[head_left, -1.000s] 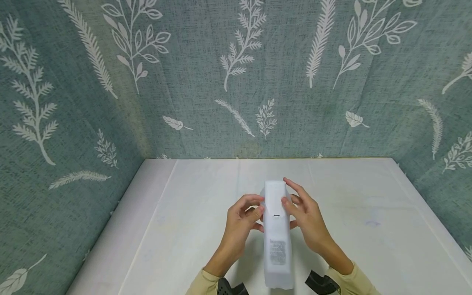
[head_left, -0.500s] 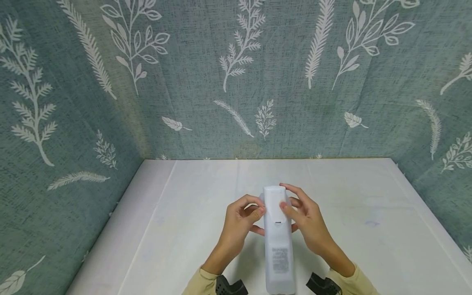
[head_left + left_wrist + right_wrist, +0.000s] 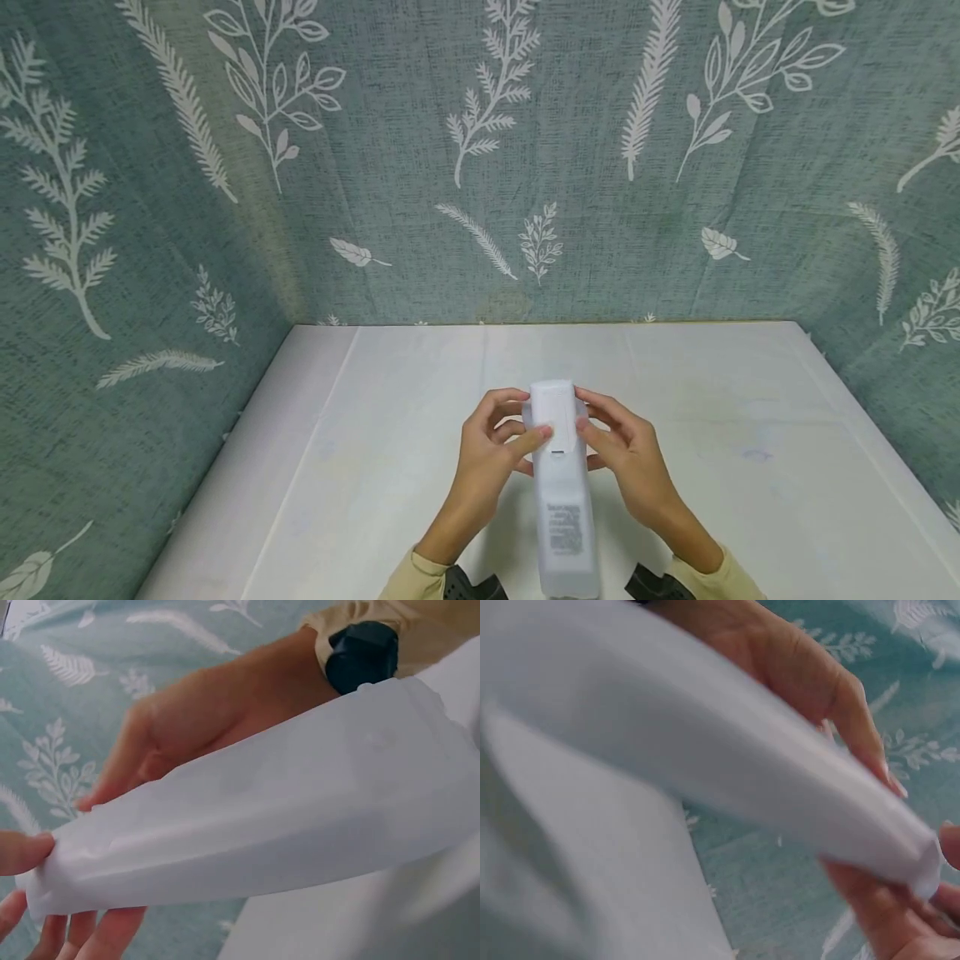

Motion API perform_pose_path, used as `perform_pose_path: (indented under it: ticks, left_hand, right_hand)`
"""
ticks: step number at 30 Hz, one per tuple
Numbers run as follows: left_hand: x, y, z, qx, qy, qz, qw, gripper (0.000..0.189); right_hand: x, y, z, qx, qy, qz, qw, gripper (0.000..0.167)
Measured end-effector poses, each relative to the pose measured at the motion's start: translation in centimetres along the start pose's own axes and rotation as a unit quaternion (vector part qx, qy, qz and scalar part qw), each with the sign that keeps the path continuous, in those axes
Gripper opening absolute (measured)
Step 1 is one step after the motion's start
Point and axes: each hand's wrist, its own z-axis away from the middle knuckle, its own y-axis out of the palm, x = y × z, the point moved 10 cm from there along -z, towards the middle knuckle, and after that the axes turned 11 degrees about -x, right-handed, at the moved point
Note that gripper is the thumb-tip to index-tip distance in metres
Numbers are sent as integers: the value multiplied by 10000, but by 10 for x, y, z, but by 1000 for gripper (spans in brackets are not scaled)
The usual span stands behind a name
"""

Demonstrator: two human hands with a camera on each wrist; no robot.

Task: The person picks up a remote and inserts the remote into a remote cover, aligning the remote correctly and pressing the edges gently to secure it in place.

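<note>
A long white plastic device [image 3: 562, 492] points away from me between both hands. Its upward face has a panel at the far end, a small dark slot and a printed grey label; the exact kind cannot be told. My left hand [image 3: 483, 458] grips the far part from the left, thumb lying on the panel and fingers at the side. From the right, my right hand [image 3: 633, 458] holds the same end, thumb at the panel's edge and fingers along the far side. The wrist views show the smooth, tapering body [image 3: 285, 802] from the sides, with fingertips around its narrow end.
A white table [image 3: 390, 400] lies beneath the hands. Green leaf-patterned cloth [image 3: 405, 158] hangs at the back and both sides. Dark wrist-worn devices [image 3: 472, 587] sit at the cuffs of light yellow sleeves [image 3: 416, 575].
My left thumb has moved from the device's left edge onto its panel. The left fingers have shifted toward its far end. The device's far end has come a little nearer and slightly left.
</note>
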Motion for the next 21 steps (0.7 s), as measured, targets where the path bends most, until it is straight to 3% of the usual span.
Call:
perform_pose_path:
  ticks: [5,11,16,21]
  left_hand:
    - [0,1,1,15,-18,163,9999,50]
    - [-3,4,4,80,-10,308,9995,51]
    - [-5,5,6,154,-26,319,9994,51]
    - [-6,5,6,183,136,-34,9997,53]
  right_hand:
    - [-2,-7,2,-8,-339,-546,9979,34]
    - [-6,-8,3,391,-493,-1375,9885,31]
    - [-5,-10,5,430,-574,-1366,9880,31]
    - [0,-13,5,94,-808,-1112,9905,24]
